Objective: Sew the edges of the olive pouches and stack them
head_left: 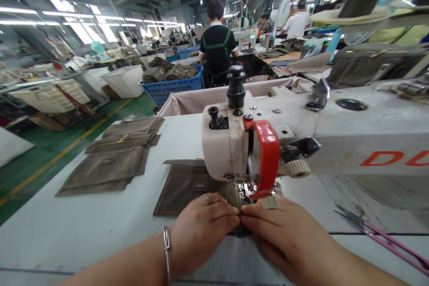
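A dark olive-brown fabric panel (177, 192) with a small label lies under the head of a white sewing machine (217, 147). My left hand (208, 228), with a ring and a bracelet on its arm, pinches the panel's near edge just in front of the presser foot (246, 190). My right hand (284, 232) meets it from the other side, fingertips closed on the same edge. Both hands' fingertips nearly touch. A red guard (268, 156) on the machine hides part of the needle area, and the hands cover the rest of the fabric there.
Stacked brown fabric pieces (107, 156) lie on the white table at left. Pink-handled scissors (385, 237) rest at right. Beyond the table stand a pink cloth-lined bin (197, 99) and a blue basket (174, 89) of pieces. A person (217, 44) works with their back turned.
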{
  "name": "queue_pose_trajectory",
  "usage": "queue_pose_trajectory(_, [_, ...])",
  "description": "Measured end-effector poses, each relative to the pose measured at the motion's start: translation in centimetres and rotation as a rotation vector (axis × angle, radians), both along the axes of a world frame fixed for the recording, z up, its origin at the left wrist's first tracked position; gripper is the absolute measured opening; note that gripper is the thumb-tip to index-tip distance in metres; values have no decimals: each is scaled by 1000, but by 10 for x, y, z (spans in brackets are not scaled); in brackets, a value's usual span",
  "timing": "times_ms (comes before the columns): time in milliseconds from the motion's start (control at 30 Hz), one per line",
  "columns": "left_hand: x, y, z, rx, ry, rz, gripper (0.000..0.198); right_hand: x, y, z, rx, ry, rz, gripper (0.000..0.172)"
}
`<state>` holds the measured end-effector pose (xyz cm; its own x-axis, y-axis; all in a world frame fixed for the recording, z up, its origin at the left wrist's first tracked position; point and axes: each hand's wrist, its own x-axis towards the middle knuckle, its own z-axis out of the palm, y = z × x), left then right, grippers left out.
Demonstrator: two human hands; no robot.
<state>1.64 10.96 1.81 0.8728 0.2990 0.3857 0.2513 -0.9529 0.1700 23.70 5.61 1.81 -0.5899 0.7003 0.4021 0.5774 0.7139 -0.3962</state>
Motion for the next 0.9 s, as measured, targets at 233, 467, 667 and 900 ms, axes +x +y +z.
queue_pose_trajectory(233, [0, 21, 3, 85, -30, -36, 21, -3, 3, -8, -4, -23, -125, 35])
queue_pose_trajectory(467, [3, 39, 1, 73, -50, 16, 21, -6, 6, -15, -22, -95, -215, 32])
queue_pose_trajectory(667, [5, 51, 0, 66, 50, 112, 14, -4, 6, -17, -18, -105, -213, 30])
queue_pose_trajectory(900, [8, 47, 7, 23, 87, 158, 16, -6, 7, -12, -7, -70, -212, 29])
